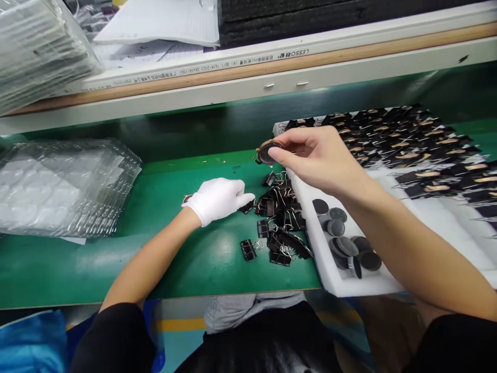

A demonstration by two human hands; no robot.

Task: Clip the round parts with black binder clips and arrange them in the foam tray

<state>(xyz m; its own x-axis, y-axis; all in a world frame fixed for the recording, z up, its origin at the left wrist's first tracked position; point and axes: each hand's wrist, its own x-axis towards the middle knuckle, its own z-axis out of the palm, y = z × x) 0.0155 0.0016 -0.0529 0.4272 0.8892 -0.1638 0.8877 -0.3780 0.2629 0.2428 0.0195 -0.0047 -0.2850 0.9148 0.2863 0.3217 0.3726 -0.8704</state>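
Observation:
My left hand, in a white glove, reaches low over the green bench with its fingertips closed on a black binder clip at the left edge of a loose pile of binder clips. A single binder clip lies in front of the pile. Above the pile, my bare right hand pinches a round dark disc with a copper-coloured rim between thumb and fingers. A small dark and coppery piece shows beside my left wrist, mostly hidden.
At right, a white foam tray holds several loose dark discs. Behind them stand rows of clipped parts, partly hidden by my right forearm. Stacked clear plastic trays lie at left. A shelf edge runs across the back.

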